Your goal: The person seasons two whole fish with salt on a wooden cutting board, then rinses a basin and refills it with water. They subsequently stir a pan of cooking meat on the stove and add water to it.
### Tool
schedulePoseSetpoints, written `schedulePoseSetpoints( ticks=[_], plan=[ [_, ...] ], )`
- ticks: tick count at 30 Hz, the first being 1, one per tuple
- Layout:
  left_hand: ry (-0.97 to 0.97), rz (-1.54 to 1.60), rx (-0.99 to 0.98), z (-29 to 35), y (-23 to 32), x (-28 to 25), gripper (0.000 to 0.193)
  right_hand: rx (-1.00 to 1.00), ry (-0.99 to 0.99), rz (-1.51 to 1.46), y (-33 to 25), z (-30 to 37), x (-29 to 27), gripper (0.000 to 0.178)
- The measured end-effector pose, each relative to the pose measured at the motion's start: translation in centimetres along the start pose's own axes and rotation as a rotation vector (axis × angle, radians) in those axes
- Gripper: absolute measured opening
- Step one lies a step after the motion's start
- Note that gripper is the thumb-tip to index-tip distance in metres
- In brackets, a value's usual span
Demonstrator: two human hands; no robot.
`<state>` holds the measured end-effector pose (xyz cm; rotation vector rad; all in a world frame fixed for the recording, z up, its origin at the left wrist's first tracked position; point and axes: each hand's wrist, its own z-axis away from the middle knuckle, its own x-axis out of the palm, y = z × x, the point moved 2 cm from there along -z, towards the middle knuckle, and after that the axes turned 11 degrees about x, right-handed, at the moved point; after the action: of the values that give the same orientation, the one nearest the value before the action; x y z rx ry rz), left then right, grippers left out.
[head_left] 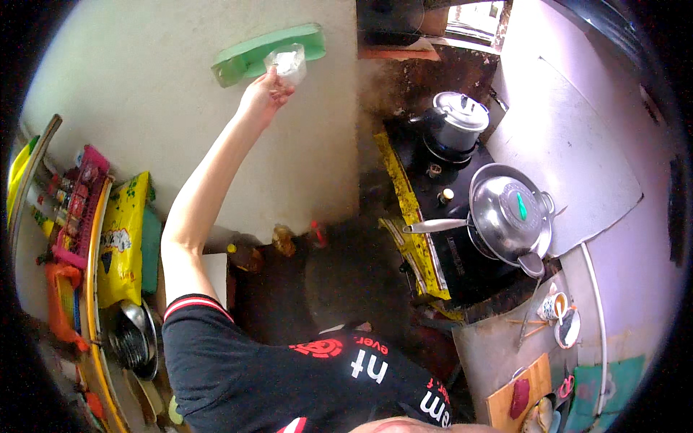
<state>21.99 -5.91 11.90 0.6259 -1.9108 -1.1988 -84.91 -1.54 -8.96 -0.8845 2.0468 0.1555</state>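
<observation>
A raised hand holds a small clear plastic bag of white contents (287, 63) at a green wall shelf (268, 52).

The left hand (264, 94), arm stretched up along the pale wall, has its grip clenched on the bag's lower edge, the bag touching the shelf's front. The right hand is out of view. Further right, a black two-burner stove (440, 216) on the counter (498, 346) carries a grey lidded pot (456, 119) at the back and a steel lidded pan with a green knob (511, 213) at the front. At the left, a yellow printed sack (123, 238) leans just beside a crowded rack.
</observation>
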Motion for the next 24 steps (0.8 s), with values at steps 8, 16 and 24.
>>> schedulePoseSetpoints(
  ticks=[8,16,24],
  plan=[
    [0.143,0.108,-0.066,-6.1,-1.1,-1.6,0.027,-0.380,0.261,-0.794,-1.8,3.1,-4.8,0.038],
    [0.116,-0.103,0.054,-16.8,-4.3,-2.9,0.032,0.048,-0.083,-0.061,2.4,4.9,-5.8,0.038],
    [-0.383,-0.365,-0.530,15.9,-25.4,-3.0,0.040,0.188,-0.141,-0.326,-3.1,6.2,-6.2,0.034]
  ],
)
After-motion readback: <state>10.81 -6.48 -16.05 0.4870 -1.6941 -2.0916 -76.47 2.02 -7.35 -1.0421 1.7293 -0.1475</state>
